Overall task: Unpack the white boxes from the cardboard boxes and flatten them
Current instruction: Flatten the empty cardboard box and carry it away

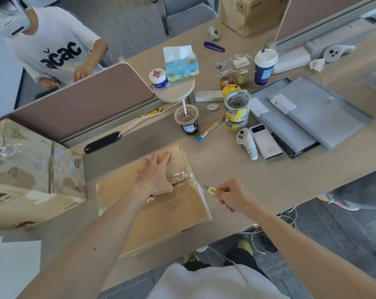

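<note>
On the left, a big printed cardboard box (pixel 32 180) sits taped, contents hidden. The left hand (pixel 156 175) presses flat, fingers (pixel 166 155) spread, on the smaller brown taped cardboard box (pixel 167 214), closed, near the desk (pixel 258 180) edge. The right hand (pixel 230 196) pinches a small yellow cutter (pixel 211 190) beside it. I'd slit the seam shallowly, away from those fingers.

This is an open-plan office. A long beige shared desk (pixel 258 180) is split by 2 padded partition screens, 1 brown screen at the left (pixel 92 104) and another at the upper right (pixel 325 11). A white power strip (pixel 208 96) lies on the desktop, near a stack of grey document folders (pixel 312 113) with printed labels. Grey carpet tiles (pixel 333 223) cover the floor, and a grey upholstered chair (pixel 189 16) stands beyond the desk. Workday clutter sits around: a tissue box (pixel 181 65), a lidded iced drink with a straw (pixel 187 121), a blue takeaway cup (pixel 264 67) and a white power bank (pixel 266 143).
</note>
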